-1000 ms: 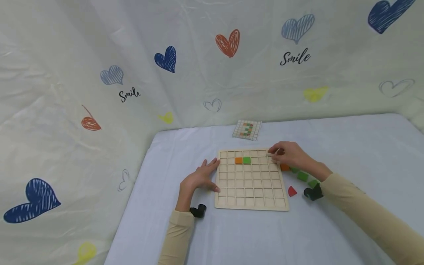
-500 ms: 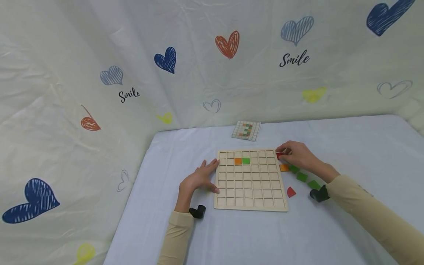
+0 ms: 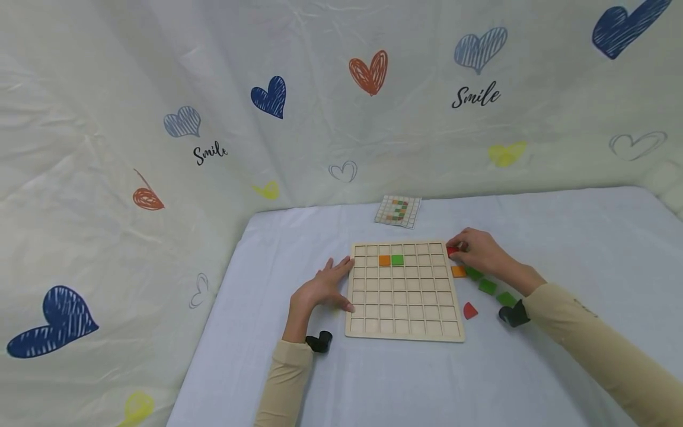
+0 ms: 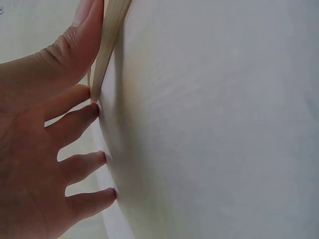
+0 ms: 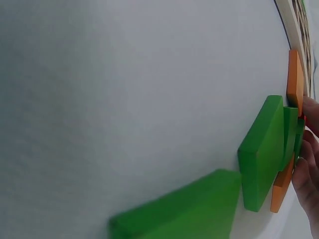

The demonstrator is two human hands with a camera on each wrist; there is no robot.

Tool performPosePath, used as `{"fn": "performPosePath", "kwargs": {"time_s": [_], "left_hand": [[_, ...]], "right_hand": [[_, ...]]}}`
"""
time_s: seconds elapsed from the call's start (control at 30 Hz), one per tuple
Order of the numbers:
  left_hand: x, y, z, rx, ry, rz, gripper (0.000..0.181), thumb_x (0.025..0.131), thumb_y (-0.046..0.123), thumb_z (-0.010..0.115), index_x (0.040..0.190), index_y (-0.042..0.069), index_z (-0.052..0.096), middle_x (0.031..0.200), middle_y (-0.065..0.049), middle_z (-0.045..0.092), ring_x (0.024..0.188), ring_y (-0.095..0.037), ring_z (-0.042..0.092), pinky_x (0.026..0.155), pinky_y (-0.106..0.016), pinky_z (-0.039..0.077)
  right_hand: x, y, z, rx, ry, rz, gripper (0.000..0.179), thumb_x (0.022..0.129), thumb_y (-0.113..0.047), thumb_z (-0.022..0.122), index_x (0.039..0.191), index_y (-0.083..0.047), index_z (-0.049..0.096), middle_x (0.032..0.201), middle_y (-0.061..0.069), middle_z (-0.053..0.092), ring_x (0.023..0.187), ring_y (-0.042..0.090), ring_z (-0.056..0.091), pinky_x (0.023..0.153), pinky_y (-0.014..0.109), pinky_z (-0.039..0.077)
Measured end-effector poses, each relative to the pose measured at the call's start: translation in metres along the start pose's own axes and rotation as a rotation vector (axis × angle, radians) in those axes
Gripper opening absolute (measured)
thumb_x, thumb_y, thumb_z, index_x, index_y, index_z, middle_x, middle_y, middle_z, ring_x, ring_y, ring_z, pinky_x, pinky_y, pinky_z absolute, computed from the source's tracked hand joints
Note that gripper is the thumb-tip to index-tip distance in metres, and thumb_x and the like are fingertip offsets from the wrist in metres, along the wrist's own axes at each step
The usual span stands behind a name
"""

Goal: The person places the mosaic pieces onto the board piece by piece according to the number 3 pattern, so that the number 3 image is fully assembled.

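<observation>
A pale wooden grid board (image 3: 404, 291) lies flat on the cloth. An orange square tile (image 3: 385, 260) and a green square tile (image 3: 397, 260) sit side by side in its second row. My left hand (image 3: 322, 286) rests on the board's left edge, fingers spread; the left wrist view shows the thumb along the wooden edge (image 4: 108, 47). Just beside the upper right corner, my right hand (image 3: 480, 252) pinches a red tile (image 3: 452, 251), partly covered by the fingers. In the right wrist view only some fingertips (image 5: 305, 174) show, beyond the tiles.
Right of the board lie an orange tile (image 3: 458, 271), several green tiles (image 3: 487, 286) and a red quarter-round tile (image 3: 470, 311). A pattern card (image 3: 398, 211) is behind the board. Black wrist devices (image 3: 319, 341) sit by both sleeves. A printed curtain (image 3: 299, 136) backs the table.
My right hand has shifted right, from over the board's upper right corner to just beside it. The red tile now shows at its fingers. The left hand stays on the edge.
</observation>
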State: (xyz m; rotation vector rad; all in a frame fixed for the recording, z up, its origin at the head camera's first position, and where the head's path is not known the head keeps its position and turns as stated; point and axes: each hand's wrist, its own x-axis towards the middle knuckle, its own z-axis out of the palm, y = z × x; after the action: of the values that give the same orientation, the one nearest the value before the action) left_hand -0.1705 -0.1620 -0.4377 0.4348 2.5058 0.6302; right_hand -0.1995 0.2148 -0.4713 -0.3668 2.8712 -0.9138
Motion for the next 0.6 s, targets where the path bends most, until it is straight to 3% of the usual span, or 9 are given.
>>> {"fn": "performPosePath", "kwargs": {"time_s": [0.3, 0.6], "left_hand": [[0.0007, -0.0001, 0.0009, 0.008, 0.002, -0.011, 0.113, 0.075, 0.022, 0.093, 0.165, 0.016, 0.024, 0.173, 0.001, 0.014, 0.161, -0.035, -0.001, 0.129, -0.056, 0.007], [0.0002, -0.0006, 0.0014, 0.009, -0.002, -0.002, 0.112, 0.076, 0.022, 0.093, 0.165, 0.015, 0.024, 0.174, -0.001, 0.014, 0.161, -0.036, -0.002, 0.128, -0.058, 0.007]], "right_hand": [[-0.0038, -0.0028, -0.0038, 0.056, -0.014, 0.019, 0.028, 0.089, -0.006, 0.077, 0.112, 0.005, 0.066, 0.107, 0.020, 0.069, 0.094, 0.031, 0.063, 0.086, 0.049, 0.058], [-0.0076, 0.0007, -0.0025, 0.059, 0.034, -0.031, 0.019, 0.090, -0.003, 0.074, 0.108, 0.000, 0.068, 0.104, 0.016, 0.071, 0.093, 0.030, 0.061, 0.087, 0.049, 0.056]]}}
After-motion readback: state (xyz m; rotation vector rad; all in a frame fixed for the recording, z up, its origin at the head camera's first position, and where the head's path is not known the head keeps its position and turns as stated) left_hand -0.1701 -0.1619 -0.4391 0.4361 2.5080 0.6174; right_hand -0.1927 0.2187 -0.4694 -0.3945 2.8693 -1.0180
